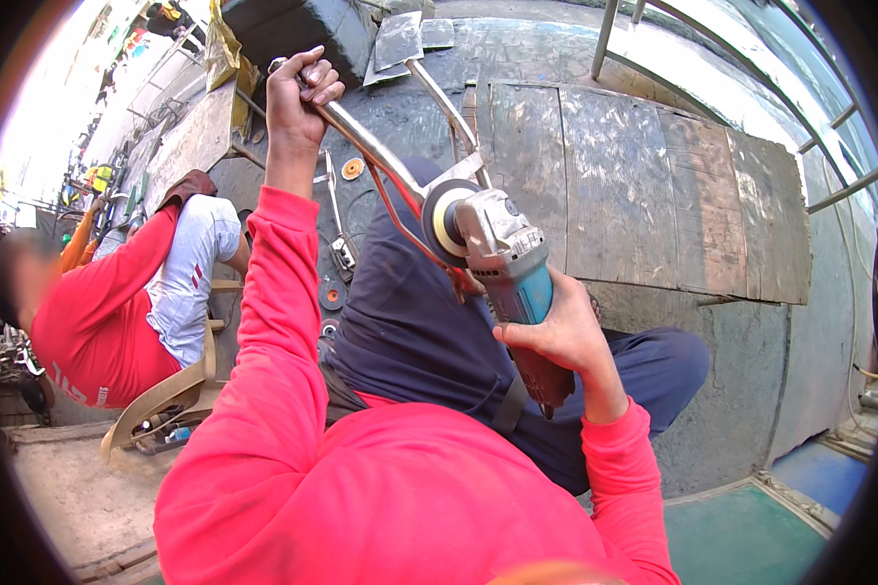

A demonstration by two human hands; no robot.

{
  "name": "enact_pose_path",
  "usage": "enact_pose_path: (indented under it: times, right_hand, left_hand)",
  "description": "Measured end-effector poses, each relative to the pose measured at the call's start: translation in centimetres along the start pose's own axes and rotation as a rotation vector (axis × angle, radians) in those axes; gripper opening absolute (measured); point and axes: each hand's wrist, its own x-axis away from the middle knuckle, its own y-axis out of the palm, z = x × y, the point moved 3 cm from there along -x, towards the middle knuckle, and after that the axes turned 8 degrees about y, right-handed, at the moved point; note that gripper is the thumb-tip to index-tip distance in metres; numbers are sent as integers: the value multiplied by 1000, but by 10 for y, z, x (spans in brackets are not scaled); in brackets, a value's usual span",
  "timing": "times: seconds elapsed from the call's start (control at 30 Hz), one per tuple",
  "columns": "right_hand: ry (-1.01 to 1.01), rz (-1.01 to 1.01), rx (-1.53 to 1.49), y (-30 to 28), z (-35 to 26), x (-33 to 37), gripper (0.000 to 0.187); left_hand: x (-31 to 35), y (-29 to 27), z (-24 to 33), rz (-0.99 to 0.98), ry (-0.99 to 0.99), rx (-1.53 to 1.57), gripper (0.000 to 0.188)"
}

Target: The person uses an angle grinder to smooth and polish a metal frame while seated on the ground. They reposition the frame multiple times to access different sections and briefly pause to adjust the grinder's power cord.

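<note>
My left hand (pixel 307 93) is raised at the upper left, its fingers wrapped round one end of a bare metal tube frame (pixel 376 146). The frame forks into two tubes joined by a flat cross plate, and lies above my bent leg. My right hand (pixel 564 330) grips the blue body of an angle grinder (pixel 519 278). A round disc (pixel 445 222) on the grinder's head is against or very close to the frame near the cross plate; I cannot tell which. A reddish tube or edge (pixel 390 200) runs down beside the frame toward the disc.
Loose discs (pixel 332 294) and a metal part (pixel 343 252) lie on the floor left of my leg. A worn board (pixel 644 195) lies to the right, with a metal railing (pixel 844 195) beyond. A person in red (pixel 107 302) sits close on my left on a chair (pixel 166 400).
</note>
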Motion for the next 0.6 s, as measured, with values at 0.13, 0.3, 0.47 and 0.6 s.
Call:
enact_pose_path:
  times: [0.13,0.3,0.47,0.6]
  right_hand:
    - [-17,-26,-17,2,-1,-2,66]
    - [3,-45,-50,-2,-1,-4,65]
    - [68,-18,29,0,3,-3,64]
    - [36,-24,12,2,5,-10,63]
  left_hand:
    - [-4,0,-1,-47,-13,-2,32]
    - [-14,3,-10,-135,-63,41,29]
    - [-19,-7,-7,-66,-72,31,29]
    - [-19,-8,-9,-100,-72,39,30]
